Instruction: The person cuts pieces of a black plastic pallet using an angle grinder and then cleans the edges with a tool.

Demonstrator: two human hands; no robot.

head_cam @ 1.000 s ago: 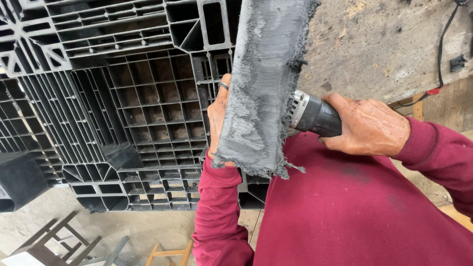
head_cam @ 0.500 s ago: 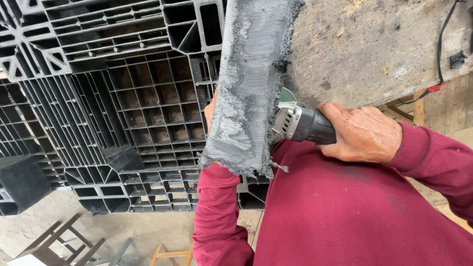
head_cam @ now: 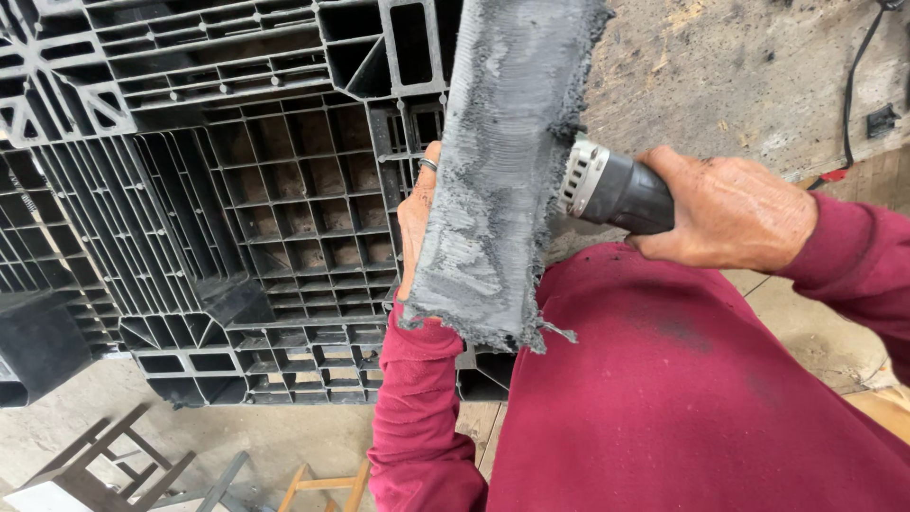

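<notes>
Stacked behind: black plastic pallets (head_cam: 190, 190), ribbed grid undersides facing up, filling the upper left. Below them, bare concrete floor (head_cam: 237, 446) with the legs of a wooden stool (head_cam: 322, 485) and a grey metal frame (head_cam: 104, 469). Across the upper right, a rough, dusty slab surface (head_cam: 739, 76) with a black cable (head_cam: 853, 76) trailing over it. Front and centre, held upright and slightly tilted: a long grey plastic plank (head_cam: 498, 180), its face scraped and furred, the lower end ragged with melted shreds. Compared with half a second ago, raised a little, with the tool shifted higher along the plank's right edge and pulled out so the silver collar shows more plainly. Right hand (head_cam: 730, 213) closed tight around the black body of a power grinder (head_cam: 616, 190), nose pressed against the plank's right edge, disc hidden behind it. Left hand (head_cam: 417, 223) mostly hidden behind the plank, fingers wrapped around its left edge, gripping it, a ring (head_cam: 428, 164) on one finger. Both sleeves dark red.
</notes>
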